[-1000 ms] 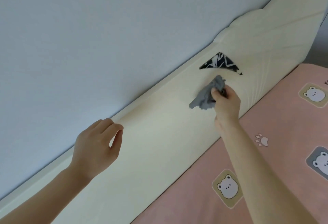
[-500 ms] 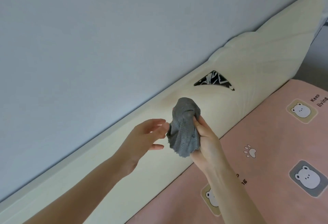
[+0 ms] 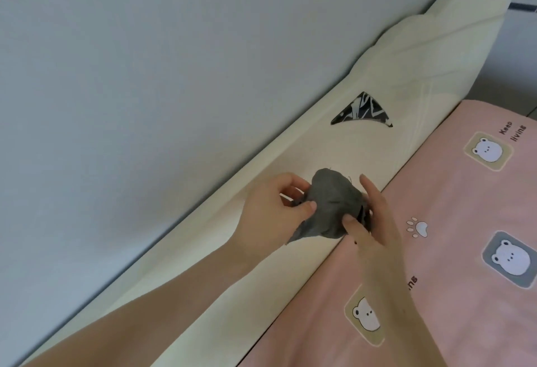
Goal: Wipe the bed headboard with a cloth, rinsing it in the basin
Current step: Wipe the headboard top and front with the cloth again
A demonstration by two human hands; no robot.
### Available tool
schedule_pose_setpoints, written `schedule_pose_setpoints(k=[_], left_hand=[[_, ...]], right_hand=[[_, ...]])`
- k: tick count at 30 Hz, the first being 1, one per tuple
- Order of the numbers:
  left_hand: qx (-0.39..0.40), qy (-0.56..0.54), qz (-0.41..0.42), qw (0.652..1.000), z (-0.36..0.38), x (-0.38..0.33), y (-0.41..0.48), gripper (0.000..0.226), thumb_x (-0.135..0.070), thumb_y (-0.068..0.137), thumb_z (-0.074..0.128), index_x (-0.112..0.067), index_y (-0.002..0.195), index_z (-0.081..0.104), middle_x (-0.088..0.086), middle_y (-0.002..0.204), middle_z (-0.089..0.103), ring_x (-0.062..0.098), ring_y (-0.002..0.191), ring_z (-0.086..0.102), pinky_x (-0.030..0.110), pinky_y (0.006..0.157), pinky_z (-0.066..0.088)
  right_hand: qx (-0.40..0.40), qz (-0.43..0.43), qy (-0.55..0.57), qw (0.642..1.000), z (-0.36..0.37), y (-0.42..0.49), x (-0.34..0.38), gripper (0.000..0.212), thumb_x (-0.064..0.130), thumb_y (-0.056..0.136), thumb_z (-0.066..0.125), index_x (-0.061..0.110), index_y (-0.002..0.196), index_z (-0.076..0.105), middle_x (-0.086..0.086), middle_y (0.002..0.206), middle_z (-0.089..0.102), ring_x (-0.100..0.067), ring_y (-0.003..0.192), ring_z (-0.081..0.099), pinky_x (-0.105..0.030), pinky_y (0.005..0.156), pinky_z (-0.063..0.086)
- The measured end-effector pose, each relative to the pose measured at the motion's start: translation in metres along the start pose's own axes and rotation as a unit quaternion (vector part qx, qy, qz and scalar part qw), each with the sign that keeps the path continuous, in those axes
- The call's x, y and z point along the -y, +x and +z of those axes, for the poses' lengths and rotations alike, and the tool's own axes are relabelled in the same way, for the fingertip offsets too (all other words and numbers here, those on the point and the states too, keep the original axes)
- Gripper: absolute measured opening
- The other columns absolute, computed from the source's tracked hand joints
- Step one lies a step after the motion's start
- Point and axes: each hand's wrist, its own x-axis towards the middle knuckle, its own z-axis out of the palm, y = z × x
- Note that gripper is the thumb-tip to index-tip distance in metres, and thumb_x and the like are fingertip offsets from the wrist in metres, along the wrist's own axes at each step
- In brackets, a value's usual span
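Note:
The cream padded headboard [image 3: 313, 145] runs diagonally from lower left to upper right against the wall. A bunched grey cloth [image 3: 331, 203] is held in front of its middle, off the surface. My left hand [image 3: 270, 212] pinches the cloth's left side between thumb and fingers. My right hand [image 3: 369, 215] grips its right side, thumb pressed on the lower edge and fingers behind. No basin is in view.
A black-and-white patterned triangle [image 3: 361, 112] is set into the headboard above the hands. A pink bedsheet with bear prints [image 3: 453, 235] covers the mattress at right. The grey wall [image 3: 145, 75] fills the upper left.
My right hand pulled the cloth off the headboard and back toward me. My left hand left the headboard's top edge, reached over and took hold of the cloth's left side.

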Motion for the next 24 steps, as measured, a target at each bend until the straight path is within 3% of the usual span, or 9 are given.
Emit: schedule_pose_setpoints(k=[3, 6, 9, 11, 13, 16, 18, 21, 24], left_hand=[[0.033, 0.014, 0.0, 0.999, 0.007, 0.004, -0.004, 0.01, -0.013, 0.078, 0.069, -0.022, 0.082, 0.067, -0.008, 0.075, 0.064, 0.002, 0.055, 0.056, 0.015, 0.053, 0.047], [0.04, 0.045, 0.019, 0.998, 0.014, 0.009, -0.01, 0.01, -0.014, 0.077, 0.07, -0.021, 0.083, 0.067, -0.006, 0.079, 0.066, 0.003, 0.06, 0.057, 0.019, 0.059, 0.049], [0.03, 0.099, 0.06, 0.993, 0.014, 0.022, -0.024, 0.011, -0.015, 0.078, 0.069, -0.025, 0.083, 0.066, -0.012, 0.08, 0.066, -0.001, 0.065, 0.059, 0.01, 0.061, 0.047], [0.019, 0.143, 0.089, 0.986, 0.011, 0.038, -0.04, 0.011, -0.017, 0.081, 0.065, -0.026, 0.087, 0.066, -0.012, 0.085, 0.067, -0.001, 0.069, 0.061, 0.008, 0.061, 0.047], [-0.029, 0.186, 0.143, 0.972, -0.001, 0.062, -0.062, 0.013, -0.017, 0.084, 0.062, -0.026, 0.091, 0.068, -0.012, 0.089, 0.067, -0.002, 0.076, 0.062, 0.013, 0.067, 0.052], [-0.135, 0.312, 0.299, 0.892, -0.034, 0.103, -0.097, 0.015, -0.013, 0.085, 0.059, -0.021, 0.09, 0.071, -0.011, 0.088, 0.065, 0.004, 0.08, 0.062, 0.023, 0.07, 0.053], [-0.182, 0.426, 0.408, 0.787, -0.065, 0.128, -0.115, 0.014, -0.006, 0.082, 0.06, -0.011, 0.087, 0.071, 0.0, 0.088, 0.067, 0.018, 0.079, 0.064, 0.03, 0.069, 0.052], [-0.195, 0.554, 0.472, 0.658, -0.114, 0.152, -0.129, 0.014, -0.002, 0.084, 0.058, -0.004, 0.085, 0.072, 0.01, 0.091, 0.069, 0.03, 0.079, 0.062, 0.032, 0.071, 0.047], [-0.163, 0.588, 0.482, 0.629, -0.148, 0.157, -0.127, 0.018, -0.011, 0.089, 0.055, -0.005, 0.094, 0.071, 0.011, 0.101, 0.069, 0.032, 0.089, 0.062, 0.032, 0.079, 0.045]], right_hand=[[0.021, -0.101, -0.075, 0.992, 0.001, -0.02, -0.022, 0.056, 0.041, 0.074, 0.061, 0.054, 0.126, 0.046, 0.019, 0.132, 0.044, 0.002, 0.122, 0.045, -0.009, 0.089, 0.042], [0.037, -0.13, -0.11, 0.985, 0.011, -0.024, -0.047, 0.061, 0.048, 0.071, 0.058, 0.056, 0.129, 0.039, 0.024, 0.133, 0.041, 0.006, 0.123, 0.041, -0.004, 0.089, 0.038], [0.048, -0.145, -0.129, 0.98, 0.021, -0.034, -0.071, 0.056, 0.047, 0.078, 0.051, 0.048, 0.132, 0.037, 0.012, 0.114, 0.06, -0.002, 0.103, 0.057, -0.018, 0.082, 0.049], [0.045, -0.136, -0.114, 0.983, 0.026, -0.043, -0.089, 0.043, 0.039, 0.083, 0.049, 0.045, 0.125, 0.047, 0.013, 0.087, 0.065, -0.002, 0.078, 0.06, -0.013, 0.064, 0.048], [0.013, -0.135, -0.072, 0.988, 0.028, -0.057, -0.107, 0.033, 0.032, 0.084, 0.046, 0.039, 0.114, 0.057, 0.017, 0.084, 0.066, 0.002, 0.069, 0.059, -0.007, 0.057, 0.042], [-0.03, -0.119, -0.022, 0.992, 0.034, -0.086, -0.135, 0.023, 0.037, 0.085, 0.044, 0.043, 0.094, 0.064, 0.016, 0.078, 0.068, -0.001, 0.067, 0.056, -0.009, 0.058, 0.04], [-0.049, -0.105, -0.034, 0.993, 0.043, -0.108, -0.16, 0.027, 0.039, 0.084, 0.043, 0.038, 0.099, 0.066, 0.017, 0.08, 0.066, 0.0, 0.07, 0.054, -0.011, 0.064, 0.039], [-0.077, -0.105, -0.085, 0.988, 0.066, -0.143, -0.201, 0.024, 0.037, 0.086, 0.043, 0.038, 0.099, 0.064, 0.016, 0.109, 0.064, -0.01, 0.1, 0.06, -0.03, 0.083, 0.046], [-0.127, -0.104, -0.086, 0.983, 0.09, -0.17, -0.224, 0.036, 0.04, 0.086, 0.044, 0.028, 0.114, 0.064, 0.014, 0.127, 0.056, -0.014, 0.118, 0.052, -0.039, 0.099, 0.044]])
